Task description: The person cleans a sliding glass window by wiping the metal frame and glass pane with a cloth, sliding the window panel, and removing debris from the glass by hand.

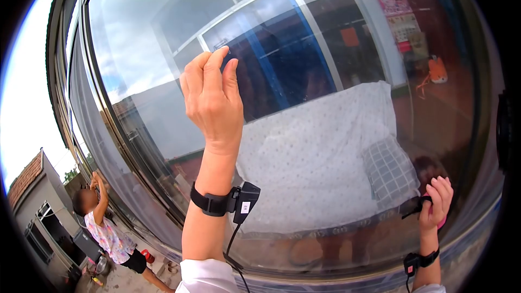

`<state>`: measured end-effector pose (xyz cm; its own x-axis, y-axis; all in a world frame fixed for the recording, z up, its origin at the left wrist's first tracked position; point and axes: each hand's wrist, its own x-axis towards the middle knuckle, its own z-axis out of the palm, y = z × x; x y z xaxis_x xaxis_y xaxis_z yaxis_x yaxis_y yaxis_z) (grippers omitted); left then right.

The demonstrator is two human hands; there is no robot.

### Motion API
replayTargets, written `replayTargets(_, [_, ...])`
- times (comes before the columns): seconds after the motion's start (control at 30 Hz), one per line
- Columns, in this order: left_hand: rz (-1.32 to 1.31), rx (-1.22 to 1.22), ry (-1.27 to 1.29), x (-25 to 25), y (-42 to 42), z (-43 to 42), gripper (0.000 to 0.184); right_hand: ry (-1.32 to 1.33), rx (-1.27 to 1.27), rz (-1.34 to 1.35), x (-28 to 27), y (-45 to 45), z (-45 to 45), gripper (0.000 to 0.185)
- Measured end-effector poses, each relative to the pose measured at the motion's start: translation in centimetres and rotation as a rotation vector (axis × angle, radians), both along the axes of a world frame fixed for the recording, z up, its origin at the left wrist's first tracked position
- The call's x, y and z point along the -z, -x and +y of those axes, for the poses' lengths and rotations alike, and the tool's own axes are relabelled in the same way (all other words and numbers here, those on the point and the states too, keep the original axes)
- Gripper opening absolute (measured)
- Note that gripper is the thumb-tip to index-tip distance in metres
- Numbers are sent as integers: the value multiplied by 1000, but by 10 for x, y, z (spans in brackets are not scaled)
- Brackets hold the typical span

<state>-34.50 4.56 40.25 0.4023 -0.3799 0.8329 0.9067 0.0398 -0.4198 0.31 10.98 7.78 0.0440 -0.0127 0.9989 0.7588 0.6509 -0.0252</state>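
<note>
My left hand [214, 89] is raised in front of a large glass window pane [282, 146], with its back towards me. Its fingers are bent, and a narrow gap shows between thumb and index finger. I see nothing held there; a small mark [221, 42] on the glass lies by the fingertips. Low on the right, my right hand [437, 203] is closed around a pink and black thing [425, 202], mostly hidden by the fingers, close to the glass. Each wrist carries a black strap with a small box and a cable.
Dark metal window frames [116, 130] run down the left. Further along stands another person [111, 233] with arms raised to the window. A red container [147, 256] and a metal pot [102, 265] are on the ground. A pale patterned cloth [309, 152] and checked cushion [389, 171] show through or in the glass.
</note>
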Motion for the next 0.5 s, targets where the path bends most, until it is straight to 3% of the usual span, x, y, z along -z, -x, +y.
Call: replayTargets(0.5, [-31, 11, 28, -6, -4, -3, 8, -9, -4, 27, -8, 5, -4, 35])
